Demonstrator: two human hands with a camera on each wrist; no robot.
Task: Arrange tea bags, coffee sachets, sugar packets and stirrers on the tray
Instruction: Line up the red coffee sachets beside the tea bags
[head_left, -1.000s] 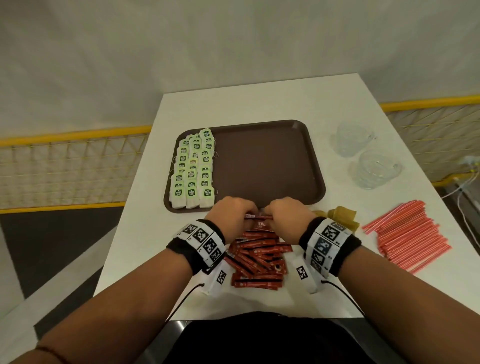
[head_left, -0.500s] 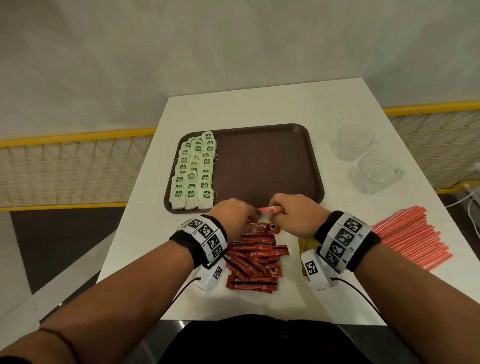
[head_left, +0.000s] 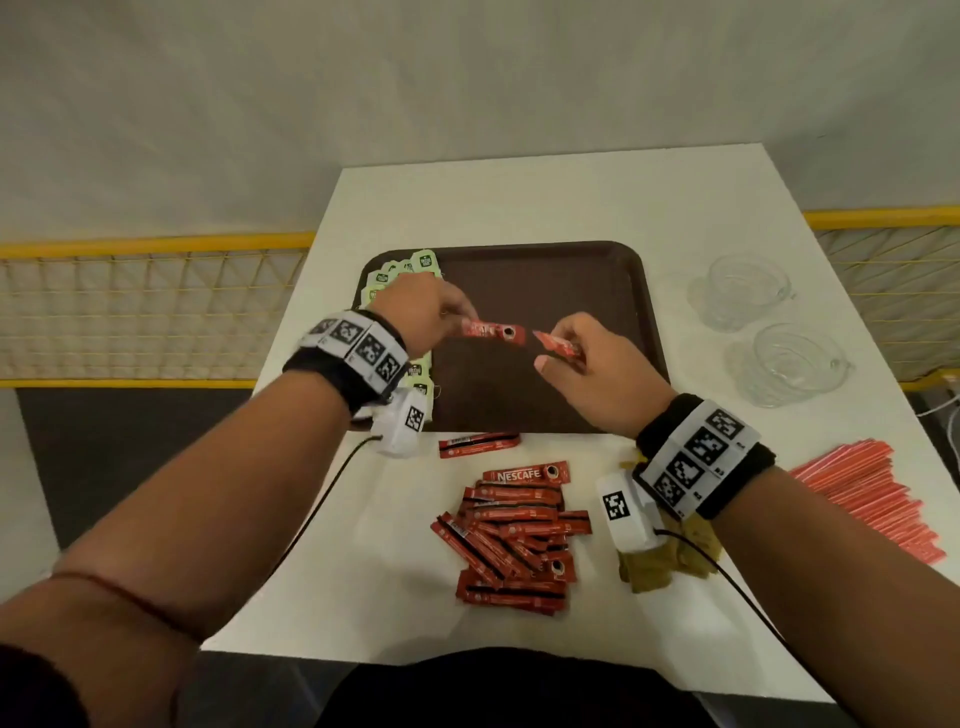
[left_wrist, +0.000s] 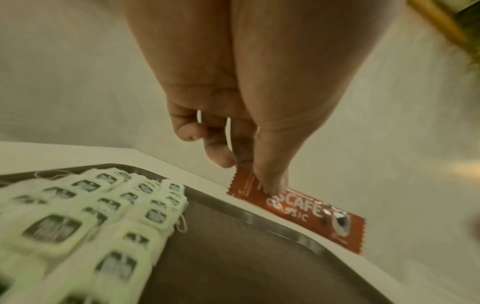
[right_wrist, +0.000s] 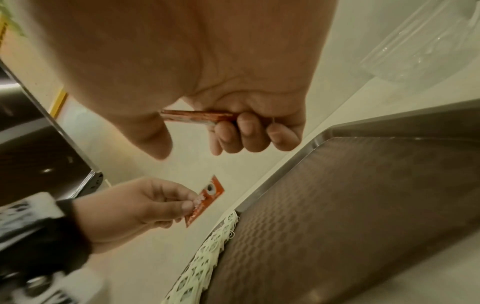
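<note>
While the tea bags (head_left: 402, 291) already fill the tray's (head_left: 613, 291) left side in overlapping rows, partly beneath the left hand (head_left: 423, 314), both hands are over the tray with coffee. That hand's thumb and fingertips (left_wrist: 218, 158) pinch one end of a single coffee sachet (head_left: 493, 331), so the rest of the strip pokes out flat beyond them toward the right hand (head_left: 592, 364), label up, probably so it can be laid down straight just past the tea bags. The right hand's fingers (right_wrist: 244, 133) are curled around a small red bundle (head_left: 558, 345), apparently several sachets kept as a reserve, with the thumb standing free. Bare brown tray lies below both sets of fingers, so no coffee row has begun. Nearer the person than the fingers, the loose sachet pile (head_left: 514, 540) waits on the white table (head_left: 519, 197); the sugar packets (head_left: 665, 566) sit under the right wrist, and the red stirrers (head_left: 878, 499) lie beyond it to the right.
</note>
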